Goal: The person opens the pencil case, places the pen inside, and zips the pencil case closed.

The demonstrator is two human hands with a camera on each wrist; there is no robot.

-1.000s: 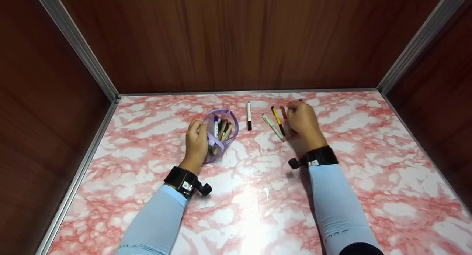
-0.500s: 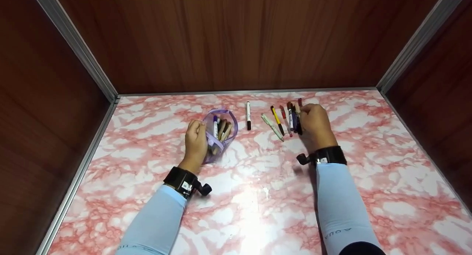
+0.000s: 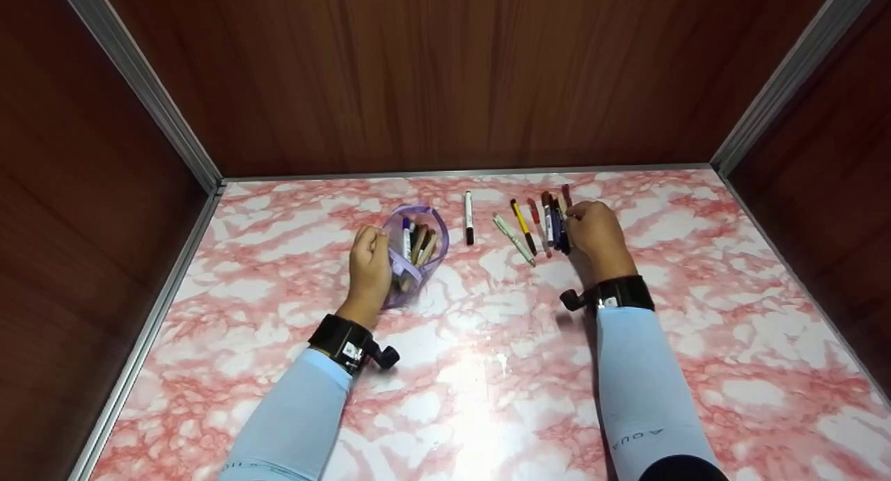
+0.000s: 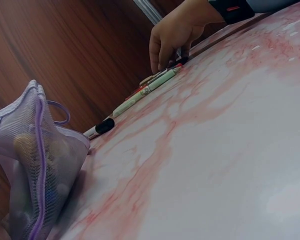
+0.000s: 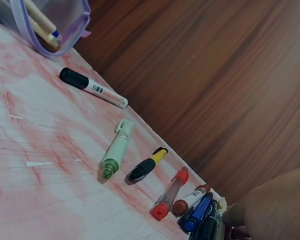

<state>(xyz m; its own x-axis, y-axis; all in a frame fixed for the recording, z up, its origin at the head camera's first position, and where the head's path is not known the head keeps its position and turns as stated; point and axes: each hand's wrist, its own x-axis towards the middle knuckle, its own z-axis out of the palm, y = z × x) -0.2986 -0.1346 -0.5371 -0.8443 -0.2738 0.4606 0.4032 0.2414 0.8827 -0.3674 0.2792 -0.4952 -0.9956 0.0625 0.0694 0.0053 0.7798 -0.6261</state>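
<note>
The left hand [image 3: 369,265] stays put, fingers gripping the mesh pouch [image 4: 72,150] just right of them, while the brown marker [image 5: 191,200] and blue pen [image 5: 197,213] lie uncovered, seemingly easier to reach, now that the right hand [image 3: 600,236] has shifted rightward, its bent fingers touching the cream pen [image 5: 220,215] beside them, grip unclear.

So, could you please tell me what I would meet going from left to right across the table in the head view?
Left hand, purple mesh pencil case, white marker with black cap, pale green pen, yellow-and-black pen, red pen, right hand.
</note>
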